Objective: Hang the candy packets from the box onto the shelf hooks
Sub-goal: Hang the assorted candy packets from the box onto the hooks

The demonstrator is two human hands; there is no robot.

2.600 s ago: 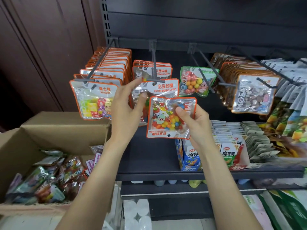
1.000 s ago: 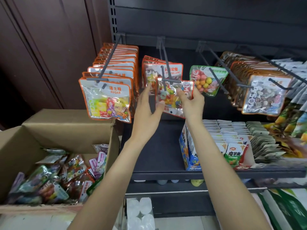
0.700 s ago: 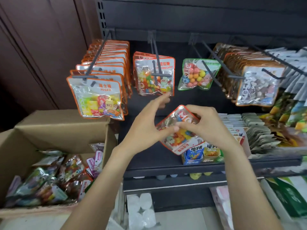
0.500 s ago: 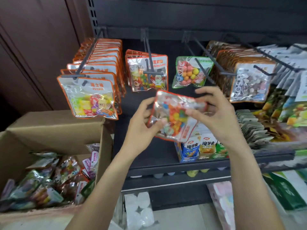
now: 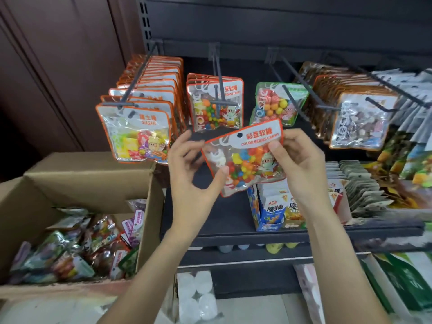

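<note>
A dark metal shelf unit [image 5: 268, 232] fills the view ahead of you, its hooks loaded with hanging packets. At your lower left, an open cardboard box [image 5: 77, 183] holds a loose heap of shiny candy packets [image 5: 77, 249]. On the shelf board, a small blue display carton [image 5: 268, 213] stands upright with snack sachets packed inside. The middle hook [image 5: 218, 90] carries a few orange-edged packets of coloured beans [image 5: 215, 106].

Half a second ago the packet in your hands was tilted and showing its back; now it faces you, label on top, and sits slightly higher.

That candy packet [image 5: 245, 157] is clear with an orange border, a white header reading "COLOR BEANS CANDY", a round hanging hole, and bright mixed beans inside. It hangs in the air just below the middle hook, touching no hook. Your left hand [image 5: 194, 176] pinches its lower left edge between thumb and fingers; your right hand [image 5: 301, 164] pinches its right side, thumb on the front.
</note>
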